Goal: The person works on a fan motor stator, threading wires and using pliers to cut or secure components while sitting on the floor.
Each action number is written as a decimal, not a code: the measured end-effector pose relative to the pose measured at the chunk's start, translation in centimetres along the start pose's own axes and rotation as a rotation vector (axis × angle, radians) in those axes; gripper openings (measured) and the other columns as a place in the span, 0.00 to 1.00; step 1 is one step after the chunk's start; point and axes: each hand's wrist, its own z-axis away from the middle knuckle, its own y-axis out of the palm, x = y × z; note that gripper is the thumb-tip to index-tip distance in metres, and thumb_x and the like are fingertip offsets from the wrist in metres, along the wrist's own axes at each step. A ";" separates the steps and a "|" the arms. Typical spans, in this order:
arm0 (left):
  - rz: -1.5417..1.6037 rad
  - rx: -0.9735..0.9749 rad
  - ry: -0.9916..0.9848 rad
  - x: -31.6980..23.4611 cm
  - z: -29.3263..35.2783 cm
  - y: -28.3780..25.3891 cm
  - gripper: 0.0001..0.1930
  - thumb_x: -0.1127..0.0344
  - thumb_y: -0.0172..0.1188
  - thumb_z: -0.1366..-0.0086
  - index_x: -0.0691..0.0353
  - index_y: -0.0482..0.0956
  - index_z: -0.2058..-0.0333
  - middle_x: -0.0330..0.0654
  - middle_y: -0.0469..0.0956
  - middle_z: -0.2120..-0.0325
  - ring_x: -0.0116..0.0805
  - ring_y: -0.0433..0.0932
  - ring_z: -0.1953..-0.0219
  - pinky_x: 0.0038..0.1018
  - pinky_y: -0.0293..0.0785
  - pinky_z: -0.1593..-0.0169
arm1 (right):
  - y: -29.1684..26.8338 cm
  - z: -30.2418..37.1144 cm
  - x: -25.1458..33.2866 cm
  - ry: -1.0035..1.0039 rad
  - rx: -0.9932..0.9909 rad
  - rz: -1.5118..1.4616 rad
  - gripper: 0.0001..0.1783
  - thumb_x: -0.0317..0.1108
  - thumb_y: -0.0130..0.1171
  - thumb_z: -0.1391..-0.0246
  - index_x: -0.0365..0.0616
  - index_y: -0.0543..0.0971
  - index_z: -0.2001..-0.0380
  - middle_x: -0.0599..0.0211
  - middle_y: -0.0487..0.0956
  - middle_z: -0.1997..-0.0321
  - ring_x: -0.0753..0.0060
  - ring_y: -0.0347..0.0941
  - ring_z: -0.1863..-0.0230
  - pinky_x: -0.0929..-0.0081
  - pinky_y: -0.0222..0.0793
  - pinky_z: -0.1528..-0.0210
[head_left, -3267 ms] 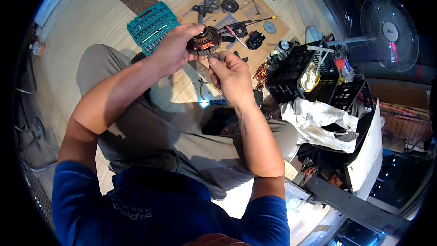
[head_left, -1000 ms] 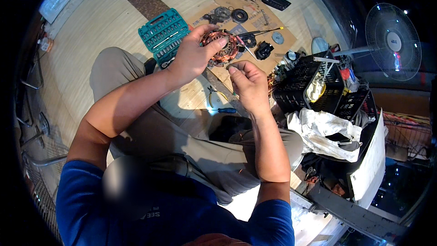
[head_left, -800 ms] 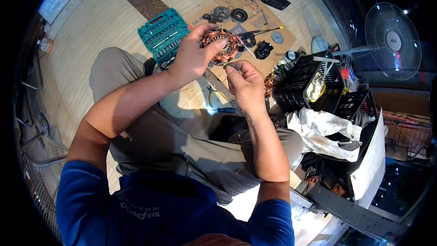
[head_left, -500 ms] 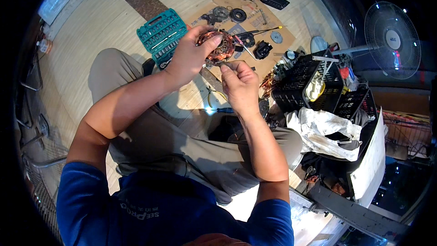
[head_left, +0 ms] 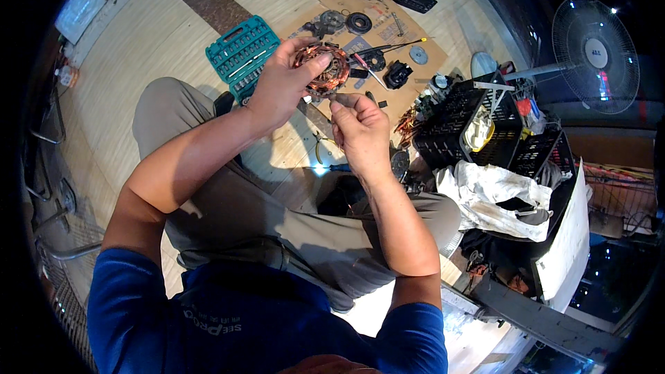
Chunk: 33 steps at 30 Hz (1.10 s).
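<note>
My left hand (head_left: 277,90) grips a round stator (head_left: 335,77) with copper windings, its thumb lying across the coils and its fingers behind the rim. The stator is held up in the air above my crossed legs. Just below its lower edge, my right hand (head_left: 364,130) is closed in a pinch, thumb against forefinger. Whatever lies between those fingertips is too small to make out, and I cannot tell whether they touch the rim. Pliers with yellow handles (head_left: 321,144) and a blue-handled tool (head_left: 339,167) lie on the floor below the hands.
To the left lies an open teal socket set (head_left: 239,45). Beyond the hands, a cardboard sheet (head_left: 415,28) carries dark motor parts, a black ring (head_left: 358,23) and a metal disc (head_left: 418,55). Black crates (head_left: 450,135), a white cloth (head_left: 485,197) and a fan (head_left: 594,54) stand at right.
Both hands and the stator have shifted slightly left in the picture. The right hand's fingertips sit a little lower and the pinch looks tighter. The background has also shifted slightly.
</note>
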 end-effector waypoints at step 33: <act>0.029 0.082 -0.105 -1.3 -0.1 -0.2 0.26 0.61 0.63 0.39 0.68 0.65 0.47 0.45 0.76 0.59 0.30 0.81 0.66 0.23 0.79 0.74 | -1.5 -0.6 -0.2 -0.024 -0.044 0.135 0.12 0.33 0.55 0.39 0.34 0.75 0.60 0.69 0.77 0.76 0.85 0.67 0.82 0.85 0.62 0.79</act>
